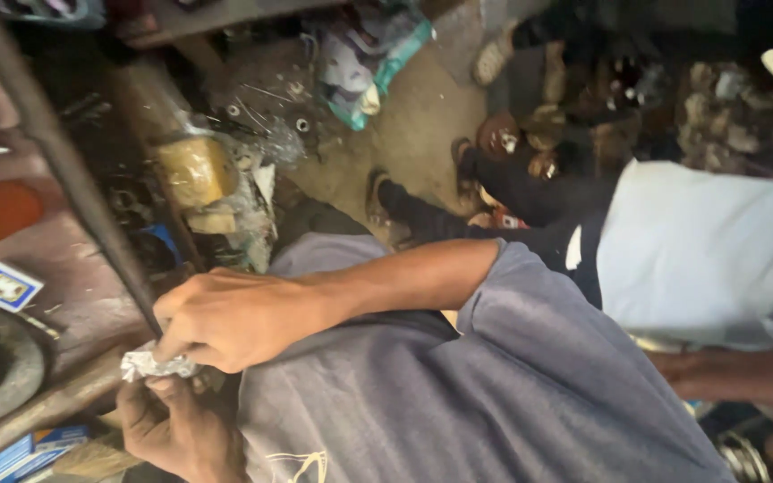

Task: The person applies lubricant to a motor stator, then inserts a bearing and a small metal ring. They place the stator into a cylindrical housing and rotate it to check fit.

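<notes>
Here, in the head view, the right hand (230, 317) pinches a small crumpled foil wad (156, 365), fingertips clamped on its top. The left hand (172, 425) cups it from beneath, fingers curled shut. The wad looks light, soft, easily torn; its bunched middle seems the safest hold.

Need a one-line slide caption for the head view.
Two hands pinch a crumpled silver wrapper beside a cluttered wooden shelf, another person in a white shirt nearby.
</notes>
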